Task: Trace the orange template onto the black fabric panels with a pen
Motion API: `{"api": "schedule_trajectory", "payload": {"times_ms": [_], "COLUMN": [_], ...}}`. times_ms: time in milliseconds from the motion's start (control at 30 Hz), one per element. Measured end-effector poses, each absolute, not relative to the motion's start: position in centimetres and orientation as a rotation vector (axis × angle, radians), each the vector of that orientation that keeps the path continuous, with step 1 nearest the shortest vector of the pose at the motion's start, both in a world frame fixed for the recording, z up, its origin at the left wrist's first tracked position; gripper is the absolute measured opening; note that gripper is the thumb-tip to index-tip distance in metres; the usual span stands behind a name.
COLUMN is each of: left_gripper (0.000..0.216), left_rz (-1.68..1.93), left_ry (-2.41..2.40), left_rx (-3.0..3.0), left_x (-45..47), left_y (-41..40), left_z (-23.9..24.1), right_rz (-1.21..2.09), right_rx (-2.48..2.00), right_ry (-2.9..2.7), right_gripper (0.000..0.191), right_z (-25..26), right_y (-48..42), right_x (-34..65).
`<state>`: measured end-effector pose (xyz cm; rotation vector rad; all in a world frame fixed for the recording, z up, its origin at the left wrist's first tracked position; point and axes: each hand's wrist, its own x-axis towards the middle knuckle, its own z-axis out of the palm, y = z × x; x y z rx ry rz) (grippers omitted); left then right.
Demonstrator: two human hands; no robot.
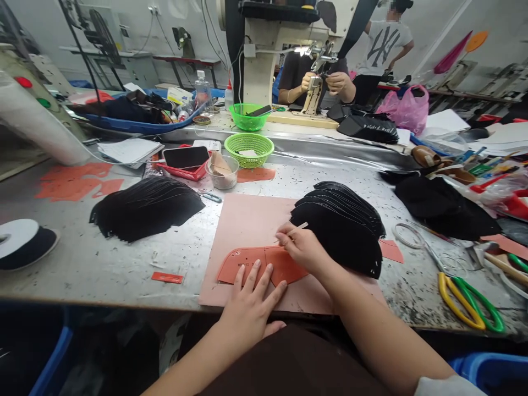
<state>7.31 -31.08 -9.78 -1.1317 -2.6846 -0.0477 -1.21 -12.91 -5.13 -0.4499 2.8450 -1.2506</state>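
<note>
An orange template [235, 264] with printed marks lies on a pale pink board [239, 220] in front of me. My left hand [258, 297] rests flat on the template with its fingers spread. Over the template's far edge, my right hand [303, 247] pinches a thin whitish marking stick [304, 225], whose tip is hidden by the fingers. Beside that hand, a fanned stack of black cut pieces [338, 236] covers the board's right part. A second fanned black stack [144, 209] lies on the table to the left.
Scissors with yellow and green handles [470, 302] lie at the right edge. A ribbon spool [25, 242] sits far left. Green baskets [249, 151], a clear cup [223, 173] and a phone [186, 158] stand behind. Across the table, a person's hands [336, 82] work at a sewing machine [315, 91].
</note>
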Motion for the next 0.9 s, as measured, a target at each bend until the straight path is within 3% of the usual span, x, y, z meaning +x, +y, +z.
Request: {"api": "schedule_trajectory", "payload": {"times_ms": [133,300,733,900], "left_gripper": [0.071,0.071,0.072,0.066], "left_rz": [-0.047,-0.103,-0.162,-0.129], "left_ry": [-2.708,-2.757,-2.822,-2.746], "left_rx": [-1.136,-1.139,-1.171,-1.165], "left_x": [7.5,7.5,7.6,7.7], "left_y": [-31.2,-31.2,-31.1,-31.5], "left_z": [-9.8,-9.7,-9.6,-10.3], "right_rz": [-1.190,-0.958,-1.050,-1.130], "right_rx": [-0.731,-0.731,-0.803,-0.639], "right_ry": [2.635,2.674,2.564,2.674], "right_gripper": [0.016,0.017,0.019,0.019], "right_z": [-4.8,-4.7,-4.8,-4.9], "right_y": [-18.0,-20.2,-20.3,-16.7], "right_x": [-1.4,-1.6,-1.6,-1.6]}}
